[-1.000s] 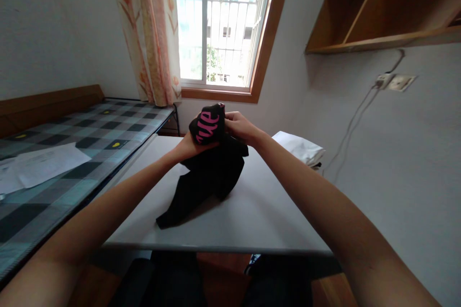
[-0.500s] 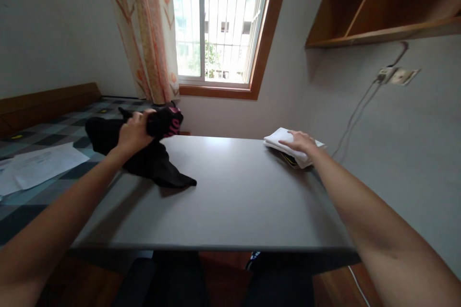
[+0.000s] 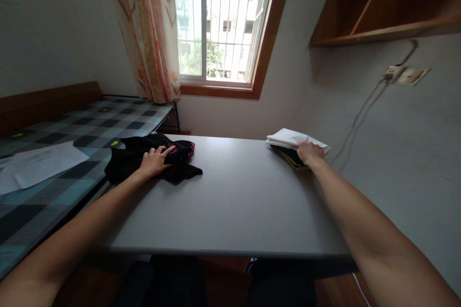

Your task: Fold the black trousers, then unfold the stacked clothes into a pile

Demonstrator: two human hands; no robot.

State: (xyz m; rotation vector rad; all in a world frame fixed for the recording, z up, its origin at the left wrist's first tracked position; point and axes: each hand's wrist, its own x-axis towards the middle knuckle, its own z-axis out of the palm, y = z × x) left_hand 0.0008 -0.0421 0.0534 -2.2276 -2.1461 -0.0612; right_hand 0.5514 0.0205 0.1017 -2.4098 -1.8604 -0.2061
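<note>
Wooden wall shelf (image 3: 406,29), upper right: open-fronted, upright divider, dark inside, contents too cut off to tell. Black cloth (image 3: 124,167) at the far left of the pale, smooth surface (image 3: 234,206): soft, crumpled, bunched into a rounded lump with pink markings at its right end, one corner pointing right, left part reaching the surface's edge beside the bed (image 3: 32,220). Left hand (image 3: 155,160) rests on it, palm down, fingers spread. Right hand (image 3: 310,152) is at the front edge of a white folded stack (image 3: 286,136), fingers curled; grip hidden, can't tell if it has hold. Flat dark, yellow-edged item (image 3: 290,157) below. Wide bare stretch between hands; both well back from the straight near edge. Loose papers (image 3: 45,165) on the checked bed.
</note>
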